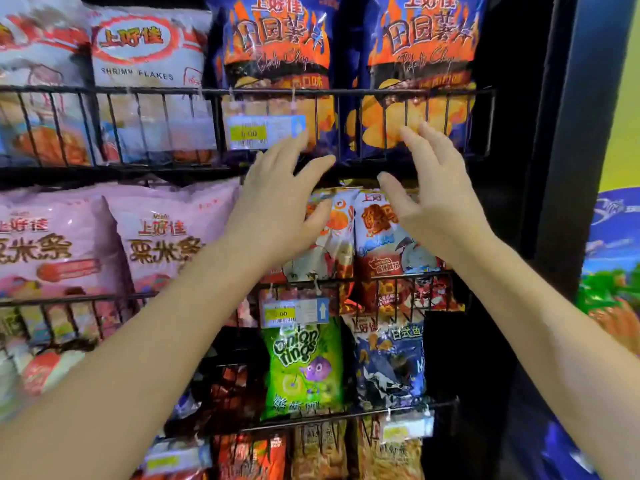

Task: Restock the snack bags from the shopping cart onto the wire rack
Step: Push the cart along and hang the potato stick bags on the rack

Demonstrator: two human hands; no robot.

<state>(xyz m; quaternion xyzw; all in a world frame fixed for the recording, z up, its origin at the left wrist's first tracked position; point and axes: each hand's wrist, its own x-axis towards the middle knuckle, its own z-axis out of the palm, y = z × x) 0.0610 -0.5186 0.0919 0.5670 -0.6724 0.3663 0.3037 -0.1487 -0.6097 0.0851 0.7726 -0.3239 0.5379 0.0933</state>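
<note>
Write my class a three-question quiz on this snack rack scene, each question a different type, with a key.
1. True or false: the left hand and right hand each grip a snack bag.
2. The onion rings bag is: A green, B pink, C blue?
3. Fill in: the white bag at upper left reads SHRIMP ___.
Key: 1 false; 2 A; 3 FLAKES.

A black upright post (pixel 568 150) stands at 3 o'clock. Past it, at 2 o'clock, is a yellow-green wall (pixel 623 98), and at 4 o'clock a blue printed banner (pixel 613 223). One yellow-and-white price label (pixel 263 132) hangs near 12 o'clock, another (pixel 294 311) near 6 o'clock.
</note>
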